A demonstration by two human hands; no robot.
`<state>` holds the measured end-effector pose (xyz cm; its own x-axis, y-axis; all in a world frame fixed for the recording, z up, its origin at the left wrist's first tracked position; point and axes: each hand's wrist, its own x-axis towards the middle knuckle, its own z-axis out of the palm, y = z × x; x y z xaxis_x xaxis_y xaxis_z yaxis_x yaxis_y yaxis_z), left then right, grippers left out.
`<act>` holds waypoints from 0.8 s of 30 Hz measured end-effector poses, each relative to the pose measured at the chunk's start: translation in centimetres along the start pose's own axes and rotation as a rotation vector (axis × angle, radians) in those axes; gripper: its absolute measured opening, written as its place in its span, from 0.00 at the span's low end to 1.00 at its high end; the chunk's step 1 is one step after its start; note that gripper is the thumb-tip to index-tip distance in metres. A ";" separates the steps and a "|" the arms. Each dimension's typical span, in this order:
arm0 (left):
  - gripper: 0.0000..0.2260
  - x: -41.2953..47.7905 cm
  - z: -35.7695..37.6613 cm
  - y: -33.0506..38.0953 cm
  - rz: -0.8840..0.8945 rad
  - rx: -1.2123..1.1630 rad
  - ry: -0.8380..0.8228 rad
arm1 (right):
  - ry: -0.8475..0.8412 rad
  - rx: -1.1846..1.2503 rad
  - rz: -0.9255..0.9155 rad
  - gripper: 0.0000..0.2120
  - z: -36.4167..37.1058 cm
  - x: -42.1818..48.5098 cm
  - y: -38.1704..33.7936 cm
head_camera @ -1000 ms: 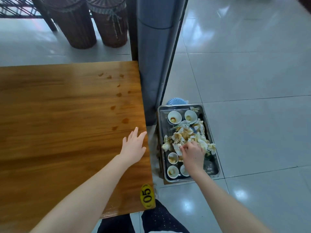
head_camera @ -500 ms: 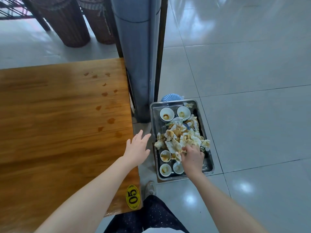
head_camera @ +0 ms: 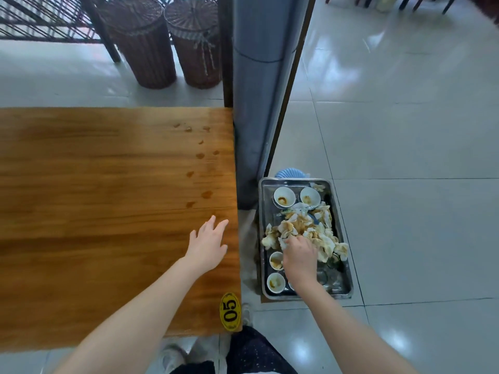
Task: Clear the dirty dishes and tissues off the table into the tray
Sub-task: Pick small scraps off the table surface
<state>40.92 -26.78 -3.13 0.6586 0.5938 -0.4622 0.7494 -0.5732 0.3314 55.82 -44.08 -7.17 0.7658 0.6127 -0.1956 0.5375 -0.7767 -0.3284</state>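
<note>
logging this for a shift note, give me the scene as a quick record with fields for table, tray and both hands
table: wooden, brown drip stains near its right edge, yellow 05 tag at the near corner
tray: metal, low down to the right of the table
tray contents: at least four small dirty bowls, pile of stained tissues
left hand: open, fingers spread, over the table near its right edge
right hand: down in the tissue pile, grip unclear
</note>
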 end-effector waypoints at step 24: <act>0.29 -21.9 -5.5 -34.3 -0.367 -0.112 0.252 | 0.036 -0.071 -0.568 0.19 9.6 -15.7 -34.6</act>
<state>1.16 -17.02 0.18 0.3337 0.8728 -0.3562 0.9299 -0.2427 0.2764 21.80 -25.40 -1.65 0.3609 0.9323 0.0249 0.8895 -0.3360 -0.3098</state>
